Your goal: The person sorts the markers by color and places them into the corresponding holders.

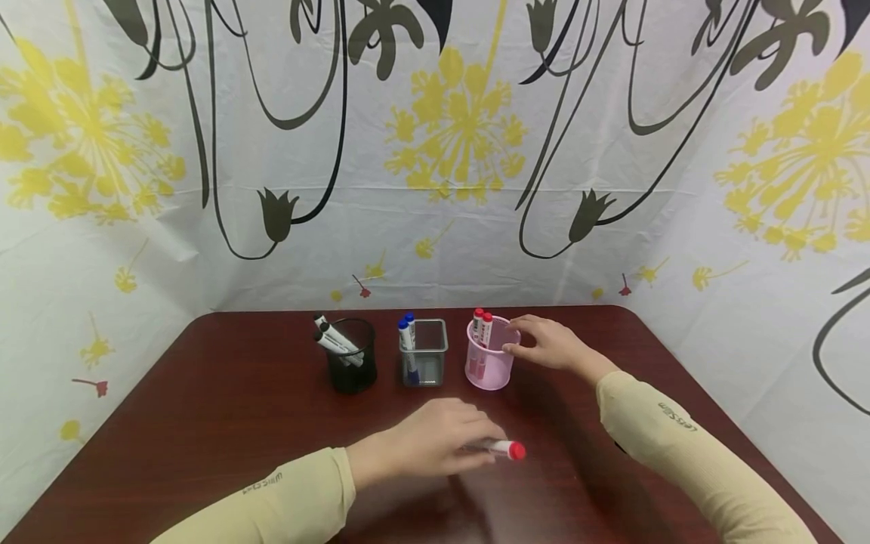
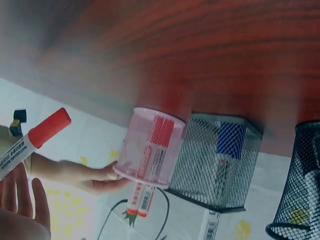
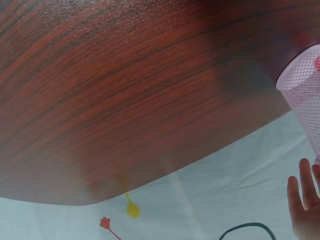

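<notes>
In the head view, my left hand [image 1: 435, 438] is above the front of the table and grips a red-capped whiteboard marker [image 1: 506, 449]. Its red cap points right; the left wrist view shows the marker [image 2: 25, 147] near the fingers. My right hand [image 1: 550, 341] reaches to the pink mesh pen holder [image 1: 489, 368], fingertips and thumb at the right of its rim. Those fingers [image 3: 305, 192] look straight and spread in the right wrist view. Two red-capped markers [image 1: 481, 332] stand inside the pink holder, leaning left.
Left of the pink holder stands a grey square mesh holder [image 1: 430, 363] with two blue-capped markers [image 1: 408, 340]. Farther left, a black mesh holder [image 1: 353, 370] contains several black-capped markers [image 1: 336, 340]. A patterned white cloth [image 1: 381, 264] hangs behind the dark red table [image 1: 224, 423].
</notes>
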`<state>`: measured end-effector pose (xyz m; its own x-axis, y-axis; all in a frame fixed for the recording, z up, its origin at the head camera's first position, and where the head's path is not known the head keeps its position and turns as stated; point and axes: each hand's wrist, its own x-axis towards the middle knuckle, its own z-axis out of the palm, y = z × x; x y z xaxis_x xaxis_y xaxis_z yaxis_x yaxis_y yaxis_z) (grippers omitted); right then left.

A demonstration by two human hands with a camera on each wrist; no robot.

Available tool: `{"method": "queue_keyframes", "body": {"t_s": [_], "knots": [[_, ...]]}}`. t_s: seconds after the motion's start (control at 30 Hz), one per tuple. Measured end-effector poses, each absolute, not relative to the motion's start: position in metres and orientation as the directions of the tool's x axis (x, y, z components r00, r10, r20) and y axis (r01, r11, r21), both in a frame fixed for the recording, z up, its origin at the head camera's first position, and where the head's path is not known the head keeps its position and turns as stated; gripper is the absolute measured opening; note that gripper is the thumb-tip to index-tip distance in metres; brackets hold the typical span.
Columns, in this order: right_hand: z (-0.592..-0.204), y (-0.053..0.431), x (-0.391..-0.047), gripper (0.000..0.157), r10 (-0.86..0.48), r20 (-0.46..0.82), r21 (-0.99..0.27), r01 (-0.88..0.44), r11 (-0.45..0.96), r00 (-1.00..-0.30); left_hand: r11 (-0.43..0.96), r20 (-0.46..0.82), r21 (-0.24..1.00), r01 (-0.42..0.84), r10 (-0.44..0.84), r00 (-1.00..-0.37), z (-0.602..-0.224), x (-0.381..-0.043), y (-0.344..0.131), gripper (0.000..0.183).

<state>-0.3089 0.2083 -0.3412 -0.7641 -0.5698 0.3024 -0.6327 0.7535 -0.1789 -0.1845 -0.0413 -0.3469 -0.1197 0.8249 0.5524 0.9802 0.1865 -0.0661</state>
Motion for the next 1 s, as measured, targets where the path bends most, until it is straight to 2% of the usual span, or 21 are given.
{"method": "queue_keyframes", "body": {"t_s": [0.17, 0.43, 0.6, 0.77, 1.0], "knots": [[-0.341, 0.209, -0.310, 0.050, -0.576, 0.296, -0.165, -0.635, 0.755, -0.762, 0.204, 0.604, 0.054, 0.977, 0.773, -0.195, -0.331, -0.192, -0.040, 0.028], [-0.339, 0.208, -0.311, 0.047, -0.581, 0.281, -0.184, -0.637, 0.748, -0.764, 0.192, 0.612, 0.424, 0.885, 0.660, -0.436, -0.306, -0.213, -0.035, 0.031], [-0.341, 0.209, -0.311, 0.047, -0.579, 0.276, -0.188, -0.634, 0.750, -0.767, 0.199, 0.577, 0.552, 0.810, 0.609, -0.544, -0.292, -0.227, -0.028, 0.032], [-0.342, 0.209, -0.311, 0.044, -0.579, 0.286, -0.190, -0.638, 0.747, -0.763, 0.208, 0.541, 0.617, 0.759, 0.589, -0.601, -0.278, -0.239, -0.019, 0.031], [-0.339, 0.208, -0.311, 0.040, -0.583, 0.283, -0.198, -0.641, 0.742, -0.762, 0.219, 0.523, 0.641, 0.736, 0.577, -0.627, -0.263, -0.259, -0.007, 0.036]]}}
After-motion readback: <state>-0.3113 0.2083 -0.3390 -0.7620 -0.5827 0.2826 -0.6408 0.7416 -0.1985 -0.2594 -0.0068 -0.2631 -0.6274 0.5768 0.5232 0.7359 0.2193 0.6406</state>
